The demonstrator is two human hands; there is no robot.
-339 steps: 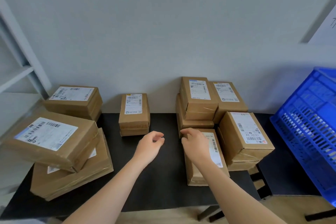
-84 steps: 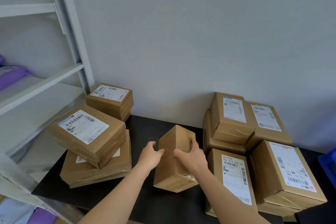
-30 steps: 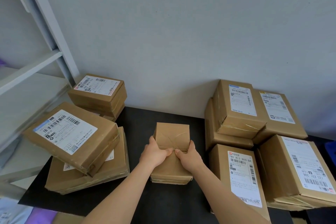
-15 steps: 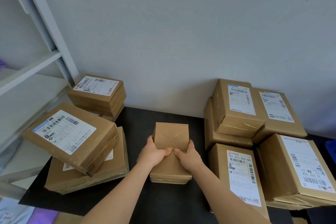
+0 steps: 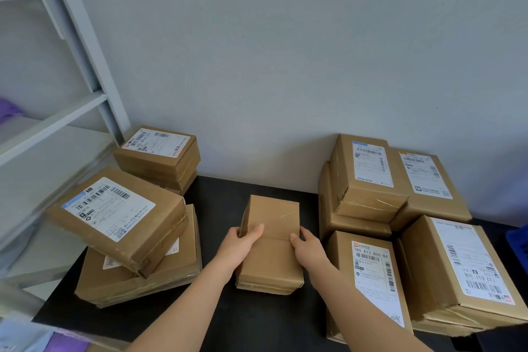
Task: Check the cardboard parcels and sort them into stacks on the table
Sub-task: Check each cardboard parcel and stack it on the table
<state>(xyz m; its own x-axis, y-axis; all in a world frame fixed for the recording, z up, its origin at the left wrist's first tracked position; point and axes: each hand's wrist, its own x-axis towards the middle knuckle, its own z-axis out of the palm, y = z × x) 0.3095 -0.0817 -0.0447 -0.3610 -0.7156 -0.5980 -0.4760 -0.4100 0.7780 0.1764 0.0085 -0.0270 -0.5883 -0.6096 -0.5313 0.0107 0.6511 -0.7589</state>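
Parcel (image 5: 271,246) between two stacks (image 5: 137,237)

Parcel-sorting storeroom: labelled cardboard parcels (image 5: 368,177) stacked on black table (image 5: 257,188), white shelving (image 5: 85,46) alongside.

— What's the room like?
— There's a plain pale grey wall (image 5: 285,51) from ten to two o'clock. It's evenly lit, with a soft shadow along its foot.
— And the furniture?
— A black table (image 5: 257,188) sits right against that wall at six. At nine o'clock stands a white metal shelving rack (image 5: 80,46) with something purple (image 5: 8,107) on one shelf. A bit of blue crate (image 5: 518,246) shows at three o'clock.
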